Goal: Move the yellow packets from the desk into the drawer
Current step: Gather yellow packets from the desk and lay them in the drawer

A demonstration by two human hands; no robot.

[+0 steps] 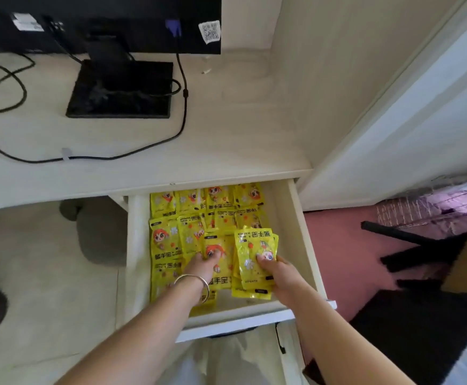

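Note:
The white drawer (299, 234) under the desk stands pulled out and holds several yellow packets (171, 234) in overlapping rows. My left hand (203, 266), with a metal bangle on the wrist, lies on a packet (218, 247) in the drawer's middle, thumb on its picture. My right hand (281, 270) grips a small stack of yellow packets (251, 254) over the right part of the drawer, thumb on top. No yellow packet shows on the desk top (226, 129).
A black monitor (101, 20) on a black base (121, 90) stands at the desk's back left, with black cables (182, 107) looping across the top. A white door (421, 129) is to the right. Dark chair legs (410, 245) lie over the pink floor.

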